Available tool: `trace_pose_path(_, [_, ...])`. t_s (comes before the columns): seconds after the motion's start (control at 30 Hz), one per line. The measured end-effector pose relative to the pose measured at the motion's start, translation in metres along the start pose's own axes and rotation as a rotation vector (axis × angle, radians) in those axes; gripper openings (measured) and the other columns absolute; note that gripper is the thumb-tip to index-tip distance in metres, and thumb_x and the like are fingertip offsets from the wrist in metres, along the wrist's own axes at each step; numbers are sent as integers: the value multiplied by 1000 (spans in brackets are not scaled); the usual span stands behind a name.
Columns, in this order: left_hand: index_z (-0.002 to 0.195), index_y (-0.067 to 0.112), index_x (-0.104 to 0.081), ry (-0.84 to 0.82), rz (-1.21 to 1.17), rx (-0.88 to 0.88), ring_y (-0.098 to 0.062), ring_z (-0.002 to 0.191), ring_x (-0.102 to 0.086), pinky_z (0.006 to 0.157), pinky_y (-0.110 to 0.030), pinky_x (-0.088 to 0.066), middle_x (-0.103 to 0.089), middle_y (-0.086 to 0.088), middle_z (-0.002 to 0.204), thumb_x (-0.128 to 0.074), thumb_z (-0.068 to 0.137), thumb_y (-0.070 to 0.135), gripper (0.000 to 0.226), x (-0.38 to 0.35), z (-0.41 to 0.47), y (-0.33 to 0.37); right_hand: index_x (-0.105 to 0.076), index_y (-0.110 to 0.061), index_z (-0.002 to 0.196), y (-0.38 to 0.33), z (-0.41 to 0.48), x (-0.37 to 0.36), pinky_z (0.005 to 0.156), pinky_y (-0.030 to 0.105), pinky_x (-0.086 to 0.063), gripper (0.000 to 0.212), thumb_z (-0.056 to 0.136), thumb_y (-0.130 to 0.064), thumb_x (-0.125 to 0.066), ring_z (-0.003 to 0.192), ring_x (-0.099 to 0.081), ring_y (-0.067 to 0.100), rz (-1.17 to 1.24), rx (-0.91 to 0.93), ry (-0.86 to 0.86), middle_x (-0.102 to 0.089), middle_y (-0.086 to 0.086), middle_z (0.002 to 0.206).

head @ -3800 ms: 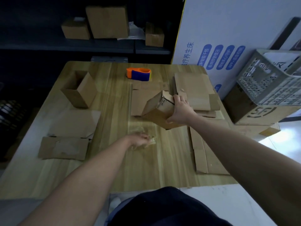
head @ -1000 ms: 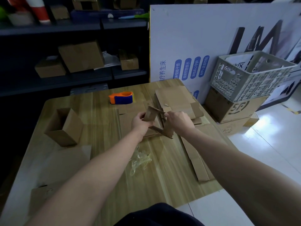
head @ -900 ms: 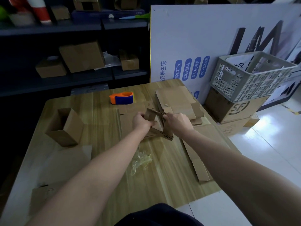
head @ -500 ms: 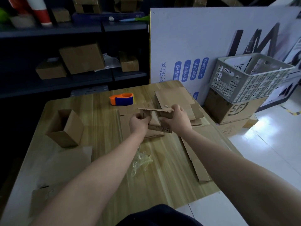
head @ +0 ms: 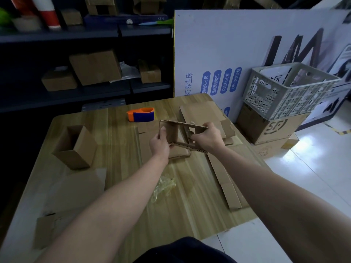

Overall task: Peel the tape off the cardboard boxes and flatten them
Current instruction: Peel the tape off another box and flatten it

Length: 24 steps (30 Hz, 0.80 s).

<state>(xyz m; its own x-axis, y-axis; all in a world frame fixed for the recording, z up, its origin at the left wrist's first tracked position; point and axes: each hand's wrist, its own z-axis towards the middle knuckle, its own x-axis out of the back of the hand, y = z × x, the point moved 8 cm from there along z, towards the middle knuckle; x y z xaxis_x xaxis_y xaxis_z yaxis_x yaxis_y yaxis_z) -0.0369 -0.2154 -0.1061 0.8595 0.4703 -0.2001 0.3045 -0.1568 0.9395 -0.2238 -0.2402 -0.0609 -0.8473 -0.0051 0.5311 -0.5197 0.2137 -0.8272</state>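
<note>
— As you hold it above the middle of the tabletop [head: 121,149], what shape is the cardboard box [head: 175,132]?
— Half-collapsed, with its corrugated edges showing. Your left grip [head: 159,144] curls round its left side and your right grip [head: 208,138] pinches its right edge. Crumpled clear tape [head: 164,186] lies on bare wood nearer you. An open box [head: 76,147] stands at the left, its inside dark.

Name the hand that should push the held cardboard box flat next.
Right, probably. The right hand grips the small brown cardboard box at its upper right corner, so it can push that edge over; the left hand holds the left wall, better suited to steadying.
</note>
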Motion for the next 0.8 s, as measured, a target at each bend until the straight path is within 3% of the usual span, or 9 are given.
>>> trace_pose_path(0.1, [84, 18, -60, -8, -42, 11, -19, 86, -64, 82, -42, -57, -66, -5, 88, -44, 99, 35, 28, -6, 0, -4, -39, -8, 137, 1, -2, 5, 75, 35, -58, 72, 73, -18, -71, 87, -64, 19, -5, 15, 3, -59, 2, 99])
trace_pose_path(0.2, [85, 19, -60, -11, -72, 4, -14, 82, -62, 83, -41, -56, -64, 0, 84, -42, 100, 35, 28, -12, -2, -4, -36, -10, 141, 2, -4, 8, 63, 24, -52, 73, 76, -16, -69, 79, -59, 11, -24, 33, -4, -55, 3, 106])
trace_pose_path(0.3, [95, 17, -60, 12, -95, 36, -20, 94, -62, 90, -41, -54, -63, 1, 91, -42, 100, 36, 27, -15, -2, -6, -39, -11, 139, 2, -7, 14, 58, 23, -52, 61, 83, -11, -63, 81, -56, 13, -81, 67, 30, -52, 4, 114])
trace_pose_path(0.4, [105, 22, -57, 48, -192, 90, -25, 101, -59, 91, -43, -53, -62, -2, 95, -44, 99, 35, 19, -16, 3, -4, -59, -6, 122, 0, -9, 18, 74, 31, -55, 36, 86, -4, -55, 95, -62, 26, -165, 126, 100, -62, 12, 115])
trace_pose_path(0.47, [106, 21, -58, 39, -256, 137, -25, 100, -59, 89, -45, -54, -63, -6, 102, -45, 99, 34, 20, -18, 7, -6, -70, -4, 98, 2, -9, 11, 77, 35, -57, 24, 83, 4, -52, 88, -67, 25, -142, 144, 9, -69, 13, 100])
trace_pose_path(0.53, [114, 16, -60, 16, -329, 200, -25, 101, -62, 88, -47, -54, -66, -7, 109, -48, 97, 38, 31, -17, 13, -10, -73, -3, 87, 4, -12, 3, 82, 34, -57, 24, 80, 7, -52, 83, -69, 19, -78, 134, -131, -71, 11, 92])
trace_pose_path(0.6, [122, 14, -59, -20, -347, 228, -26, 100, -65, 82, -44, -57, -68, -8, 112, -49, 96, 44, 41, -17, 17, -16, -74, -4, 92, 4, -14, 5, 84, 28, -50, 23, 84, 1, -54, 91, -64, 15, -118, 162, -151, -70, 5, 95])
trace_pose_path(0.7, [122, 12, -60, -74, -369, 301, -28, 97, -66, 71, -38, -58, -68, -10, 113, -48, 95, 45, 44, -19, 17, -25, -63, -8, 120, 8, -6, 24, 88, 28, -43, 31, 92, -16, -51, 108, -56, 19, -162, 138, -3, -63, 5, 116])
trace_pose_path(0.8, [122, 13, -61, -124, -282, 374, -31, 93, -66, 60, -35, -58, -69, -12, 112, -47, 96, 39, 40, -18, 16, -38, -32, -13, 146, 25, 3, 30, 104, 43, -39, 67, 90, -41, -58, 128, -44, 30, -179, -8, -29, -44, 11, 142])
